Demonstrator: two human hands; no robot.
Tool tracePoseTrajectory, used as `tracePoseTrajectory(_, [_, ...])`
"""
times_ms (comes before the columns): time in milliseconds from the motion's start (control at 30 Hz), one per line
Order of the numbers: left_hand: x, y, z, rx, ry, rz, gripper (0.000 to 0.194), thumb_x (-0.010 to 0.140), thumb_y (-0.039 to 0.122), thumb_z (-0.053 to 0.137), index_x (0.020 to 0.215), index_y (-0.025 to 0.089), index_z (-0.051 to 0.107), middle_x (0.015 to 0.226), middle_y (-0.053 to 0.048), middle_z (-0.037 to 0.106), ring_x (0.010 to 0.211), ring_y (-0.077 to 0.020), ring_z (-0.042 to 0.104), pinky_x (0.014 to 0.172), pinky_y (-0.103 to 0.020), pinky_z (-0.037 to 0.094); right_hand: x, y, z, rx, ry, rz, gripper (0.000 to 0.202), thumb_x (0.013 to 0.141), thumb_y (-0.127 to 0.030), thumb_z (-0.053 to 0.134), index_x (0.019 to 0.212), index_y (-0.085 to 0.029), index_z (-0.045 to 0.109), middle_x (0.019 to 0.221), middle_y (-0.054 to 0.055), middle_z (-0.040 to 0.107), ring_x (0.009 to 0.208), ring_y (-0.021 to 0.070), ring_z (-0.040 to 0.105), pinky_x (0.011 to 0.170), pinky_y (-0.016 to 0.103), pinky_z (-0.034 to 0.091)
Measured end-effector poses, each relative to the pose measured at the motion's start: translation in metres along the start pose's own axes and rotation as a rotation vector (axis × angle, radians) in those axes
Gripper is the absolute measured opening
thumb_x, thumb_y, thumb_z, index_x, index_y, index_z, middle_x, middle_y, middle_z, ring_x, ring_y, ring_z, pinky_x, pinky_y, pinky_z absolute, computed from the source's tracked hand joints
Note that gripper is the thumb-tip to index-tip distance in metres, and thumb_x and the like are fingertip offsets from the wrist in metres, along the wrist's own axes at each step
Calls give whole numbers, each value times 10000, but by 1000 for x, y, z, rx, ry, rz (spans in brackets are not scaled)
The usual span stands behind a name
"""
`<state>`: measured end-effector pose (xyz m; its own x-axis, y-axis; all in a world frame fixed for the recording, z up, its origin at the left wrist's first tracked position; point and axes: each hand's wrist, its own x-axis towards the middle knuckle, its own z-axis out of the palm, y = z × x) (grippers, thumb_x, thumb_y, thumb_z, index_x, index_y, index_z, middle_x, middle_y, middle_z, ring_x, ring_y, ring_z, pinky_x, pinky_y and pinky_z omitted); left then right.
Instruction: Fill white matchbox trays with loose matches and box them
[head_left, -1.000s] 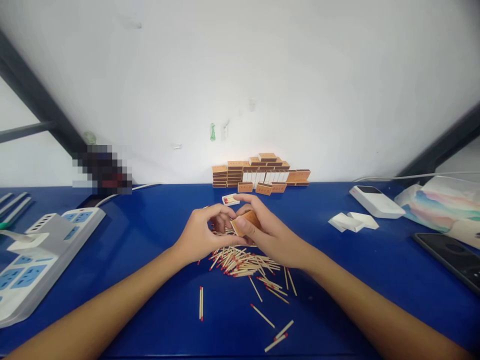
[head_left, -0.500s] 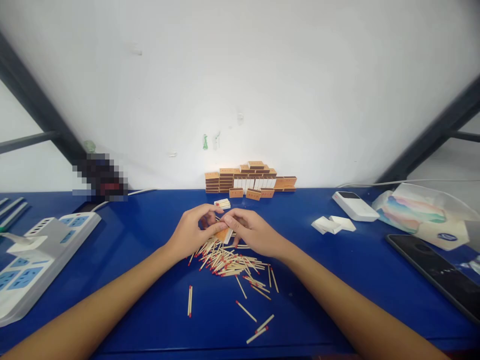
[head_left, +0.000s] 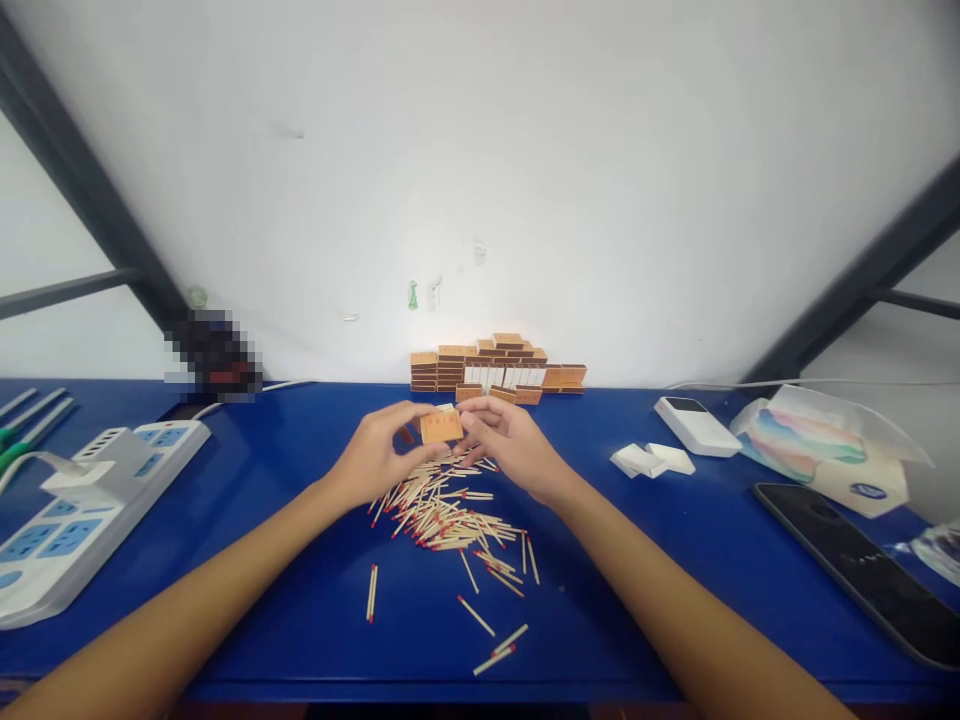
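Stretching wide, a blue tabletop [head_left: 300, 590] carries all these things. A power strip [head_left: 105, 530] sits at its left edge, partly cut off. A phone [head_left: 855, 570] lies near the right edge, with a bag [head_left: 817, 450] just past it. A stack of boxes [head_left: 495, 365] stands at the far edge, near the middle. The left grip [head_left: 375, 455] and right grip [head_left: 521, 450] face each other over the middle. A white block [head_left: 697, 430] and some flat white pieces [head_left: 670, 458] lie off to the right, well apart from them. One box [head_left: 442, 428] is up between the two, a bit nearer the far edge than the near edge. Its long side runs left to right, like the far edge. The left grip is pinched on its left end. The right grip is bent at its right end, touching or almost; I cannot tell which. Something white peeks out behind, too hidden to name. Below lies a heap of matches [head_left: 435, 515], its far side covered up.
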<state>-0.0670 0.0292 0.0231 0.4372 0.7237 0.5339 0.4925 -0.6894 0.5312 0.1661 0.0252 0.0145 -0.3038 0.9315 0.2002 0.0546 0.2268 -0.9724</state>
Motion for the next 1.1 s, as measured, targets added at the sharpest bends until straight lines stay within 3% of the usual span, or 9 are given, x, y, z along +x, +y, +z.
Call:
tracePoseTrajectory(67, [22, -18, -14, 57, 74, -24, 388, 896, 418, 806, 1217, 216, 727, 1168, -103, 742, 968, -238, 680, 845, -371, 550, 4, 3, -5, -194, 108, -84, 332, 1015, -498, 531, 1140, -198, 601, 997, 83, 748, 725, 181, 742, 614, 336, 617])
tracePoseTrajectory(200, [78, -61, -40, 97, 199, -182, 359, 795, 331, 858, 1093, 158, 756, 1035, -113, 732, 838, -215, 635, 776, -364, 518, 9, 13, -19, -447, 256, -168, 209, 979, -401, 578, 982, -202, 642, 900, 60, 722, 732, 187, 672, 704, 349, 555])
tracePoseTrajectory(367, [111, -87, -40, 88, 175, -216, 360, 687, 311, 922, 961, 149, 754, 851, -74, 736, 742, -190, 621, 739, -349, 510, 9, 15, -26, -690, 298, -252, 124, 987, -295, 552, 961, -216, 644, 904, 54, 715, 770, 199, 625, 765, 341, 472])
tracePoseTrajectory(467, [109, -91, -31, 101, 171, -191, 308, 690, 319, 922, 888, 155, 753, 909, -95, 748, 757, -192, 623, 761, -357, 507, 7, 12, -26, -787, 276, -280, 142, 1006, -274, 529, 939, -222, 643, 940, 66, 723, 812, 210, 638, 764, 333, 450])
tracePoseTrajectory(600, [102, -91, -23, 121, 175, -176, 326, 758, 321, 884, 1000, 157, 741, 945, -94, 752, 804, -207, 651, 788, -355, 510, 6, 12, -28, -873, 254, -270, 166, 1020, -261, 523, 921, -224, 651, 951, 73, 733, 835, 221, 647, 769, 332, 441])
tracePoseTrajectory(800, [75, -72, -14, 271, 235, -146, 225, 926, 349, 718, 1055, 165, 703, 979, -115, 687, 999, -282, 603, 943, -434, 442, 8, 14, -33, -940, 228, -219, 146, 1003, -236, 553, 917, -221, 670, 943, 69, 745, 814, 223, 644, 719, 327, 417])
tracePoseTrajectory(900, [56, -66, -1, 285, 65, -97, 271, 867, 454, 788, 870, 191, 721, 813, -67, 654, 830, -251, 591, 836, -394, 452, 9, 16, -37, -952, 217, -204, 142, 986, -202, 561, 905, -216, 678, 938, 75, 742, 824, 225, 640, 719, 324, 417])
tracePoseTrajectory(967, [48, -65, 9, 270, -41, -65, 343, 767, 502, 873, 865, 199, 745, 831, -64, 685, 847, -256, 610, 818, -376, 457, 10, 18, -39, -951, 193, -209, 141, 967, -164, 569, 896, -208, 682, 939, 79, 737, 843, 223, 640, 750, 325, 431])
tracePoseTrajectory(1100, [42, -64, 21, 225, -107, -47, 341, 822, 517, 831, 861, 187, 755, 867, -70, 722, 795, -229, 629, 748, -345, 453, 12, 23, -39, -924, 134, -234, 136, 950, -139, 590, 880, -192, 694, 949, 89, 733, 899, 229, 649, 830, 340, 471])
